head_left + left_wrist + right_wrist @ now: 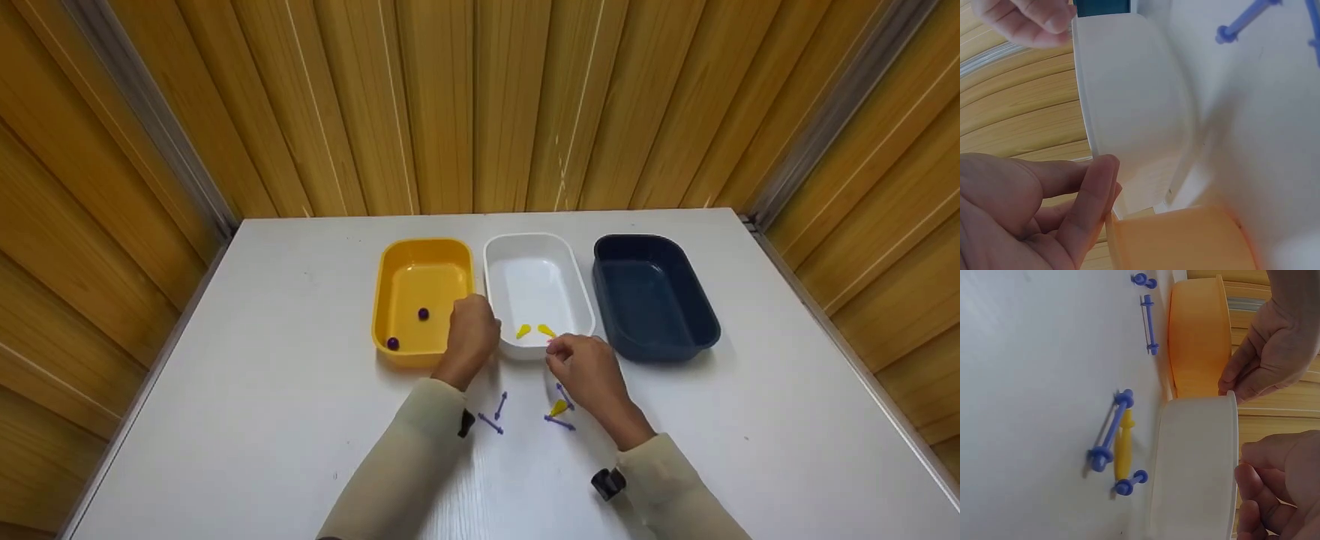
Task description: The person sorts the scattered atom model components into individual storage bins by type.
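My left hand (471, 330) is over the yellow tray's right rim, close to the white tray (540, 285). Its fingers are bent with thumb and fingertips together (1103, 169); I cannot tell whether something is between them. Two dark purple balls, one nearer the middle (424, 313) and one in the front left corner (393, 343), lie in the yellow tray (379, 300). At the white tray's front right rim, my right hand (589, 367) pinches a tiny pink piece (551, 342), mostly hidden by the fingers. Two yellow teardrop pieces (523, 331) lie inside the white tray.
On the white table before the trays lie several purple rods with knobbed ends (490, 424). Another yellow teardrop piece (559, 407) lies between two rods (559, 423) near my right wrist. A dark blue tray (652, 300) stands at the right. Wood-patterned walls (450, 105) enclose the table.
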